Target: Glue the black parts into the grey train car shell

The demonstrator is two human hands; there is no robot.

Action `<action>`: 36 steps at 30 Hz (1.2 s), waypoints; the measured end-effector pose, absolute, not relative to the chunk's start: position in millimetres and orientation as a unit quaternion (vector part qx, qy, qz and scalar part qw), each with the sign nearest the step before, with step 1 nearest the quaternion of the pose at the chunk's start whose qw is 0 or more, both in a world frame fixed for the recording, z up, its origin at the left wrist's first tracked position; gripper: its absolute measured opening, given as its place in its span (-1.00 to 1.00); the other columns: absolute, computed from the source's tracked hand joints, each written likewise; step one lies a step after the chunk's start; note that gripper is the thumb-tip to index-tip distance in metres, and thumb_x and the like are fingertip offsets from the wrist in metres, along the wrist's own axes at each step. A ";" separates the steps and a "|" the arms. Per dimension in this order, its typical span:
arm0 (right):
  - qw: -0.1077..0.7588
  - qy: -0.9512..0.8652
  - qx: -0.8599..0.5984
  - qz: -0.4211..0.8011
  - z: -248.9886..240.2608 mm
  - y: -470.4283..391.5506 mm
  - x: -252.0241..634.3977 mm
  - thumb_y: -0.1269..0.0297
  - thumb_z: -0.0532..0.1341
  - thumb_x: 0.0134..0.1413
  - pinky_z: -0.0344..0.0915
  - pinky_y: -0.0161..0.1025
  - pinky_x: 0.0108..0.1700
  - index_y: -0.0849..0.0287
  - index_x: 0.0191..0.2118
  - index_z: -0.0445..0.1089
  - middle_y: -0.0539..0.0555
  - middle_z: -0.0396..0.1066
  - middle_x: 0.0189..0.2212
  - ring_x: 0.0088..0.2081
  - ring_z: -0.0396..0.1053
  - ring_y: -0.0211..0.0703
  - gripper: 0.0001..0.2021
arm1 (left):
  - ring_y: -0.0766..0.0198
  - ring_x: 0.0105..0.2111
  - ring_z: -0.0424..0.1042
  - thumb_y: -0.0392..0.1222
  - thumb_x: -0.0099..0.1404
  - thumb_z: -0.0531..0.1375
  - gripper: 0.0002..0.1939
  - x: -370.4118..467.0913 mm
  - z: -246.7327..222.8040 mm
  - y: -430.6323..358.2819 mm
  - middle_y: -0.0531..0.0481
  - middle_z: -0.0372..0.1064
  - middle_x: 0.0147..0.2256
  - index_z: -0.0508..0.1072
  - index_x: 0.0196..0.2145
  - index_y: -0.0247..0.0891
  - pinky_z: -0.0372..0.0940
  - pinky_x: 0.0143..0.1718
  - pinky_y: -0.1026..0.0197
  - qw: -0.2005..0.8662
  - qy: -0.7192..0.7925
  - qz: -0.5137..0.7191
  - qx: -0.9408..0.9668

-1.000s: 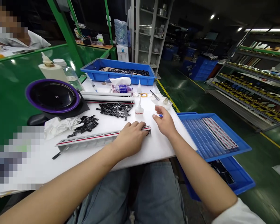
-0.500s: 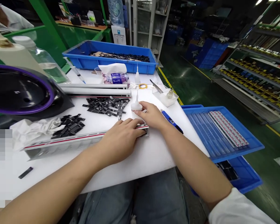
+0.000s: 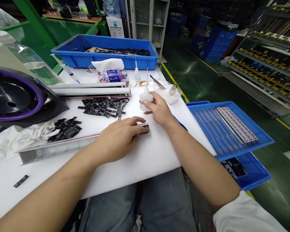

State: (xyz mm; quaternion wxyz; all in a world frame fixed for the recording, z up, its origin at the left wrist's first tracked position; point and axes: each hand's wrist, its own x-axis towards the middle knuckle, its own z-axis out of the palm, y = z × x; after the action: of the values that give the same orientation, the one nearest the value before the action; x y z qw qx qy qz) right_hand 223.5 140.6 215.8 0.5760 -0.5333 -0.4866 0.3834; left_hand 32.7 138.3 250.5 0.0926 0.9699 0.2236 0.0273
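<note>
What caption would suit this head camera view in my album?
Left hand on a red-striped rail, right hand holding a small white bottle.

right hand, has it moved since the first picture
Yes, the right hand has moved left, closer to the larger black pile, and now holds the white bottle.

Beyond the right hand's fingers (image 3: pixel 157 99), a flowered soft tissue pack (image 3: pixel 114 76) with a blue label is being held up by the white tabletop (image 3: pixel 163 149); near it, a small yellow ring (image 3: pixel 142 85) is being seen. Well left of those fingers, a black round purple-rimmed device (image 3: pixel 12 93) is being cut off by the view's edge. Farther beyond them, a white boxy water dispenser (image 3: pixel 115 27) is being shown, and far to their right, a grey metal rack (image 3: pixel 248 93) is being lined with yellow parts (image 3: pixel 265 83).
</note>
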 end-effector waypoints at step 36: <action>0.729 -0.307 -0.238 0.563 236.0 111.3 235.9 0.19 0.34 -0.13 0.03 -0.37 -0.53 0.10 -0.31 0.23 0.00 0.46 -0.47 -0.58 0.21 -0.33 -0.70 | -0.10 0.22 0.25 -0.34 0.25 0.18 -0.70 23.8 242.1 96.9 -0.19 0.19 0.30 0.55 -0.09 -0.16 0.29 0.12 -0.18 0.029 0.195 0.112 0.974</action>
State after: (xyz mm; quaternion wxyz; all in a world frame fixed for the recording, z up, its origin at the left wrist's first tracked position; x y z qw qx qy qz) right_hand 235.9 111.3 236.0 0.7294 -0.2376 -0.3067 0.5635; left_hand 23.8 96.9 242.1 0.0291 0.9739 0.1950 0.1124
